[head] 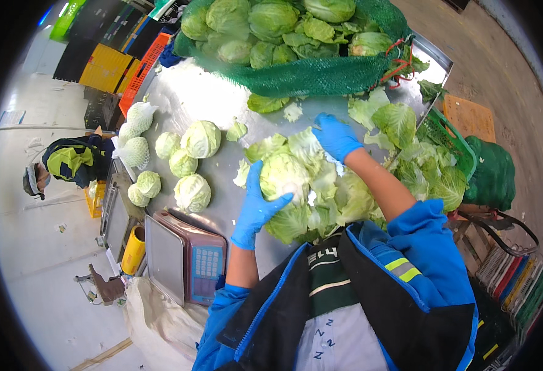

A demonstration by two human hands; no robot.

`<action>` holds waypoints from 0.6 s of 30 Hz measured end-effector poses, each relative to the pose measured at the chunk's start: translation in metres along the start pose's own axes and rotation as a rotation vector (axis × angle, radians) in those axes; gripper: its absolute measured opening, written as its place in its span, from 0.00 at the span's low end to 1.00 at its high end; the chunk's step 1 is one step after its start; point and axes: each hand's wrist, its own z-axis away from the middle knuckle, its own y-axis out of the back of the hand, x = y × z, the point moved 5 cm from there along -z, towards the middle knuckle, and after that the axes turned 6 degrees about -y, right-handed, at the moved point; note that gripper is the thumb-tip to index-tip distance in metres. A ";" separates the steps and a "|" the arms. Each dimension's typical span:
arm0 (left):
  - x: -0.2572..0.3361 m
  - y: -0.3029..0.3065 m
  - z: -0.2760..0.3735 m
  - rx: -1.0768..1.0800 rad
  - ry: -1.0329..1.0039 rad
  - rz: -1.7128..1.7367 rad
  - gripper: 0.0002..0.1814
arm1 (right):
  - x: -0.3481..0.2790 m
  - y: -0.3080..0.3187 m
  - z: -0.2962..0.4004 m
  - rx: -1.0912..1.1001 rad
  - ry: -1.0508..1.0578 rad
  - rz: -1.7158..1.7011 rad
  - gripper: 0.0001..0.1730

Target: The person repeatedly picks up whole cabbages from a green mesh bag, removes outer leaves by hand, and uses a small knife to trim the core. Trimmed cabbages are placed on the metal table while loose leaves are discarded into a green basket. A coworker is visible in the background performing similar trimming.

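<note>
A pale green cabbage head (283, 172) rests among loose leaves on the metal worktable (234, 185) in front of me. My left hand (259, 206), in a blue glove, grips its near left side between thumb and fingers. Beyond it to the right is my right hand (337, 137), also gloved, beside a pale outer leaf (306, 143). Its fingers are bent, and whether they pinch anything is hidden. Stripped leaves (320, 208) are heaped between the head and my jacket.
A green mesh sack (299, 76) of cabbages lies at the far side. Several trimmed cabbages (201, 139) and foam-netted ones (134, 152) sit left, above a weighing scale (185, 259). A green crate (457, 143) heaped with leaves stands right. Another person (69, 160) is at far left.
</note>
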 end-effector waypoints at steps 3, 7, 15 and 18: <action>-0.012 -0.002 0.001 0.059 -0.089 -0.046 0.63 | -0.042 0.015 0.027 0.086 0.432 -0.144 0.33; -0.002 -0.001 -0.011 -0.059 -0.065 0.032 0.67 | -0.083 0.010 0.069 -0.178 0.700 -0.110 0.35; 0.007 -0.004 -0.011 -0.083 -0.072 -0.177 0.69 | -0.092 -0.017 0.050 -0.128 0.597 0.112 0.13; 0.011 -0.006 -0.013 -0.083 -0.125 -0.243 0.70 | -0.078 -0.010 0.017 -0.190 0.430 -0.185 0.16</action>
